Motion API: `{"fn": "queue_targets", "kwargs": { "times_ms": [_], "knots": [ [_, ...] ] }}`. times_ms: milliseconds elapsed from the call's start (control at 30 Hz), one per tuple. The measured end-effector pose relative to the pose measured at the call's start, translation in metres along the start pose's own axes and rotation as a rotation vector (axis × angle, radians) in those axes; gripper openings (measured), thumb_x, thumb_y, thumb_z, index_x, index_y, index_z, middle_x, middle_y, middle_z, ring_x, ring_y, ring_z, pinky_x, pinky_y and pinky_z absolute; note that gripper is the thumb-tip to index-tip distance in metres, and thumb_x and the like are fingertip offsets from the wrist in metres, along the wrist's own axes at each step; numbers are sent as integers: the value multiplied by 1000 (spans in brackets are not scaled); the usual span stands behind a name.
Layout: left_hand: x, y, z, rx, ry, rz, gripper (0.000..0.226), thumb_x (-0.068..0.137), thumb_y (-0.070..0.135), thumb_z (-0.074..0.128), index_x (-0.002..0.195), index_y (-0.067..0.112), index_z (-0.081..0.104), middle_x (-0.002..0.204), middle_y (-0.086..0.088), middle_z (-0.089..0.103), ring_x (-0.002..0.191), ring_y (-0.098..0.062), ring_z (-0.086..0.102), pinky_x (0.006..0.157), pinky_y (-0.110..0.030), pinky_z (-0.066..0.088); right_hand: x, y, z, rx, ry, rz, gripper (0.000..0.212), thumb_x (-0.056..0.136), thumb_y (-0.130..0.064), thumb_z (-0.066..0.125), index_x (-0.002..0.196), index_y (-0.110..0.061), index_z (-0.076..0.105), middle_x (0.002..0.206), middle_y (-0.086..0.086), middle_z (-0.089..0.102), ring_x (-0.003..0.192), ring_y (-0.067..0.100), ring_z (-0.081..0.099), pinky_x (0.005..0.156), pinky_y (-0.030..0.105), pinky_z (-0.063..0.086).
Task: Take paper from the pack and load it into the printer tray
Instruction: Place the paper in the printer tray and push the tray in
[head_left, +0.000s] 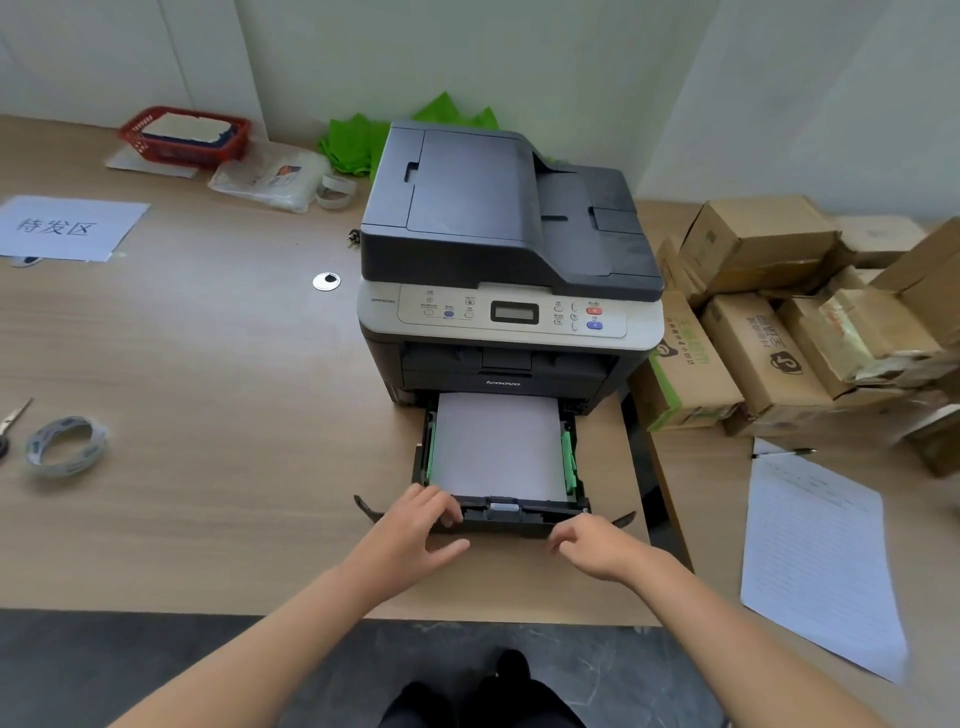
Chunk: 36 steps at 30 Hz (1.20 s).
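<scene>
A dark grey printer (504, 249) stands on a wood-grain desk (208, 364), and its paper tray (524, 512) is pulled out toward the person, the near end reaching almost to the desk's front edge. A flat stack of white paper (496, 447) lies in the tray between the green side guides (569, 460), squared up and filling most of the tray's floor. The left hand (415, 525) rests on the tray's front left corner — fingers spread loosely and curled over the front lip, thumb stretched out along the front face, holding nothing else. The right hand (592, 548) sits just in front of the tray's right end, fingers bent and relaxed, apparently touching the front panel or a hair off it; it grips nothing. To the left on the desk lie a roll of tape (65, 447) and a printed white sign (67, 227), with a red basket (184, 136) farther back. To the right are stacked cardboard boxes (769, 312) and a lined sheet (826, 566) with a pen (784, 453) just above it.
</scene>
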<state>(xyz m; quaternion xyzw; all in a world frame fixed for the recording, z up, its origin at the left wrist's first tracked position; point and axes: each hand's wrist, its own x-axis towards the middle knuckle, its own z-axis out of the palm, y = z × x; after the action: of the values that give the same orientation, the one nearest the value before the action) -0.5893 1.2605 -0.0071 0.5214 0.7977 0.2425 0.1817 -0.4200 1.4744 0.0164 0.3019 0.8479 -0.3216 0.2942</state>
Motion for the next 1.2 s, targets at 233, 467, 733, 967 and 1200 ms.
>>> {"fn": "queue_targets", "kwargs": {
  "times_ms": [233, 467, 733, 967, 1200],
  "knots": [
    [-10, -31, 19, 26, -227, -345, 39, 93, 28, 47, 131, 21, 52, 131, 3, 61, 124, -15, 53, 103, -31, 43, 12, 17, 4, -14, 2, 55, 42, 93, -9, 38, 128, -9, 59, 131, 11, 62, 116, 24, 59, 95, 28, 46],
    [53, -23, 17, 23, -158, -498, 42, 91, 21, 51, 130, 8, 51, 129, -11, 59, 123, -28, 48, 104, -36, 39, 51, 8, -28, 28, 131, 64, 41, 93, -8, 39, 131, -5, 57, 130, 18, 61, 117, 32, 59, 99, 37, 48],
    [129, -36, 0, 93, -181, -595, 44, 87, 21, 56, 127, 6, 49, 125, -15, 59, 123, -34, 40, 100, -37, 41, 103, 1, -62, 39, 261, 54, 31, 95, -1, 34, 117, 1, 55, 120, 23, 60, 111, 35, 57, 91, 35, 45],
    [161, -49, -7, 131, -197, -619, 34, 85, 26, 58, 111, 4, 56, 117, -17, 60, 120, -37, 40, 93, -35, 39, 137, -4, -86, 53, 232, 117, 35, 94, -5, 32, 114, -1, 60, 120, 21, 62, 109, 37, 59, 87, 35, 48],
    [172, -49, -10, 97, -183, -641, 20, 86, 25, 54, 96, 7, 56, 105, -16, 59, 118, -37, 39, 85, -33, 36, 149, -12, -87, 49, 259, 168, 33, 92, -1, 37, 115, 3, 60, 120, 22, 63, 115, 36, 56, 88, 31, 45]
  ]
}}
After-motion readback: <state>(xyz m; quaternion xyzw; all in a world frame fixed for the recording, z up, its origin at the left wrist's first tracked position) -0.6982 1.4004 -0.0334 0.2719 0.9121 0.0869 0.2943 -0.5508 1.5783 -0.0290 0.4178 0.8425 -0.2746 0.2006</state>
